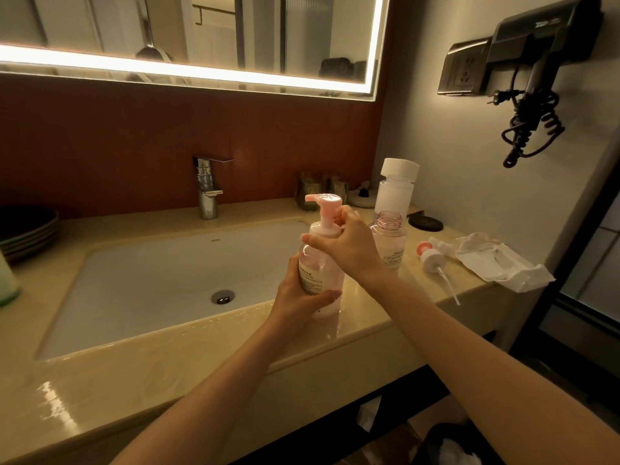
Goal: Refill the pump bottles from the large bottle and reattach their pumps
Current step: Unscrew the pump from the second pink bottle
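Both hands meet at frame centre — left hand (299,298) wrapped round the pump bottle (317,263), right hand (349,246) gripping its pump (324,209) at the collar — bottle standing on the counter (167,360) right of the sink (151,280).

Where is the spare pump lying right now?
In the head view, the spare pump lies on the right of the counter, between the open bottle and the crumpled white wrapper, tube pointing toward the front edge.

Dim, warm amber cast. Main source: light strip (188,70) framing mirror (235,28), overexposed. Glare streaks on countertop (57,404). Wide-angle bending at edges; hair dryer (536,38) corner dark. Lower frame slightly soft.
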